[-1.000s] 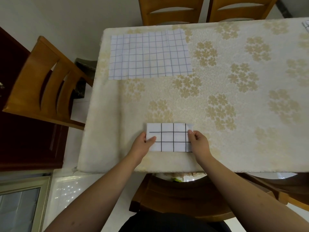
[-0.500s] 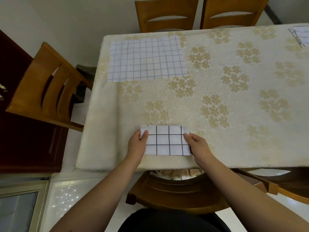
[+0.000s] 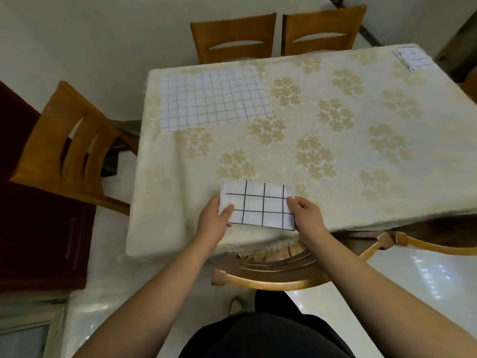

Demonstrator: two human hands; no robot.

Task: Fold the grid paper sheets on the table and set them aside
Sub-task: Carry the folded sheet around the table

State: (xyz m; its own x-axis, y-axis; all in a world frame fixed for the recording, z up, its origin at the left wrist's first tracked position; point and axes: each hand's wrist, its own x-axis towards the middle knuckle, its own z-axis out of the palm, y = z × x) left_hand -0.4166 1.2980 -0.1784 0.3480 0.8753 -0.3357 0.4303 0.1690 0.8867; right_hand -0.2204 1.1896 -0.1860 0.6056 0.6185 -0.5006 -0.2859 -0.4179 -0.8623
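A folded grid paper (image 3: 259,204) with bold black lines is at the table's near edge. My left hand (image 3: 215,219) pinches its left end, thumb on top. My right hand (image 3: 305,215) pinches its right end. Its near edge looks slightly lifted off the cloth. A large unfolded sheet of grid paper (image 3: 211,98) with thin blue lines lies flat at the far left corner of the table (image 3: 335,140). Another folded grid paper (image 3: 414,57) lies at the far right corner.
The table wears a cream cloth with gold flower patterns. Wooden chairs stand around it: one on the left (image 3: 69,148), two at the far side (image 3: 235,37), and one tucked under the near edge (image 3: 271,270). A dark cabinet (image 3: 31,215) stands left.
The view has shifted, bringing the far right folded paper into sight. Both hands keep hold of the folded paper, and my left thumb now lies further onto it.
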